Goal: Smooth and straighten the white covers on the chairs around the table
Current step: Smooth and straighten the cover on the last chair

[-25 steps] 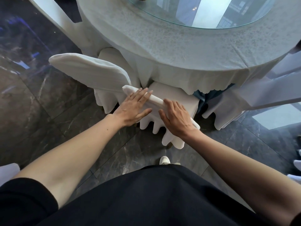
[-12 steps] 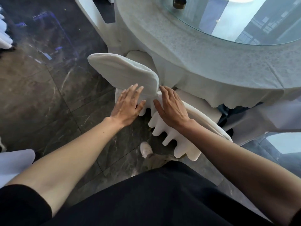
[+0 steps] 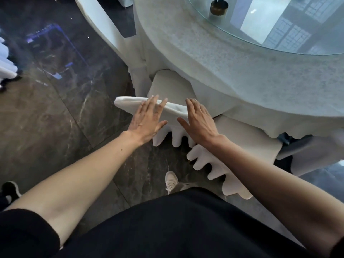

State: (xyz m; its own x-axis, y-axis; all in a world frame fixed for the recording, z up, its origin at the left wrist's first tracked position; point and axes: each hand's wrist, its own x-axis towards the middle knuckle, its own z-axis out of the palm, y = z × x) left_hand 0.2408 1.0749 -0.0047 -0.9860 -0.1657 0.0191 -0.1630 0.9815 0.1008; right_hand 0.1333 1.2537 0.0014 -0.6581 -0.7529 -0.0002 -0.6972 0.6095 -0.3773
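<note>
A chair in a white cover (image 3: 174, 110) is pushed under the round table, its backrest top running left to right in front of me. My left hand (image 3: 147, 120) lies flat on the left part of that backrest top, fingers straight. My right hand (image 3: 200, 121) lies flat on its right part, fingers straight and spread. The cover's pleated skirt (image 3: 175, 135) hangs below my hands. A second covered chair (image 3: 221, 165) stands to the right, under my right forearm. A third covered chair (image 3: 109, 30) stands further back on the left.
The round table (image 3: 232, 62) has a pale cloth and a glass turntable (image 3: 279, 25) with a small dark ashtray (image 3: 218, 7). The floor is dark polished marble (image 3: 55, 118). My white shoe (image 3: 171, 180) is below the chairs. More white covers (image 3: 6, 62) show at the far left.
I have stepped left along the table. Both hands left the earlier chair's backrest and now lie flat on the top of the chair to its left.
</note>
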